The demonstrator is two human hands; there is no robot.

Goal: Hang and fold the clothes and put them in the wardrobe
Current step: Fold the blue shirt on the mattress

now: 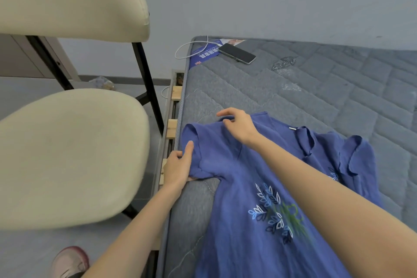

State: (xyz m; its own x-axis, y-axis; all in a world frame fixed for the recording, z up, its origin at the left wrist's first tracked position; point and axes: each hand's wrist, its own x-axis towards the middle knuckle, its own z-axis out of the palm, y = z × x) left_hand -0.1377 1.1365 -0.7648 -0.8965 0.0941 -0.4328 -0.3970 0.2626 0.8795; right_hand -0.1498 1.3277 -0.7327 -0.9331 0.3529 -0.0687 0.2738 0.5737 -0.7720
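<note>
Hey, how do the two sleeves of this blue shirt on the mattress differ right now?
The chair-side sleeve lies at the mattress edge, gripped by the left hand; the far sleeve lies further in, untouched. The chair-side sleeve is spread fairly smooth; the far sleeve is rumpled. The right hand pinches the blue shirt near the chair-side sleeve only. Both are short and blue.

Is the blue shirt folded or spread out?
Spread, not folded: the blue shirt lies open on the mattress, embroidery up, sleeves out. The left hand grips one sleeve, the right hand pinches the shoulder.
</note>
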